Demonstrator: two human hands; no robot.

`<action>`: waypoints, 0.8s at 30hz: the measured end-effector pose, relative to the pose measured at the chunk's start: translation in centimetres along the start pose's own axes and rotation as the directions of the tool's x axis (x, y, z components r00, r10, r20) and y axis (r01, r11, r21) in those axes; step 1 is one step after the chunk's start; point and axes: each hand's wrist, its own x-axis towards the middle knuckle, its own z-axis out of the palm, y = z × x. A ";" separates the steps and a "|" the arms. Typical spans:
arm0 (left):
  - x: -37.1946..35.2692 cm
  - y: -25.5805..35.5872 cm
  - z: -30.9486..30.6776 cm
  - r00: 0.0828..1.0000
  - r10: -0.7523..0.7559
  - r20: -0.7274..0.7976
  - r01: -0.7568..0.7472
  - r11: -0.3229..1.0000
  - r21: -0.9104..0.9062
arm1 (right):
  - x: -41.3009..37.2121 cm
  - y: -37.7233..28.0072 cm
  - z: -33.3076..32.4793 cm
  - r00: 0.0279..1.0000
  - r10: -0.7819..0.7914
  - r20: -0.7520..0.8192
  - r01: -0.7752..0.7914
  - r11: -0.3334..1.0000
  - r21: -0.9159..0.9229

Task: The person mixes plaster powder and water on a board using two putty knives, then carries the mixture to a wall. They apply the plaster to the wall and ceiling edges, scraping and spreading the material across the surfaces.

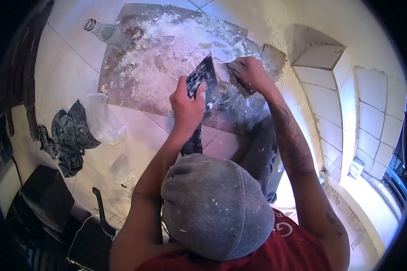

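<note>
My left hand (188, 103) grips a dark flat plate (208, 79) speckled with white powder, held tilted above a powder-covered board (135, 97) on the floor. To its right, my right hand (254, 74) is closed on a dark flat tool (239, 79), whose shape is partly hidden by the fingers. The plate and the tool are near each other; a small gap shows between them. White powder (167, 54) lies spread across the board beneath both hands.
A glass bottle (105, 32) leans over the board's upper left corner. Left lie a crumpled black bag (72, 131) and a clear plastic bag (105, 119). Dark furniture (47, 196) stands lower left. A tiled ledge (319, 86) runs along the right. A grey cap (217, 205) fills the lower middle.
</note>
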 end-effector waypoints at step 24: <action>6.5 1.0 -0.2 0.996 0.057 0.071 -0.057 0.998 0.000 | -5.9 -1.2 -1.4 0.883 -0.290 -0.369 0.204 0.945 -0.256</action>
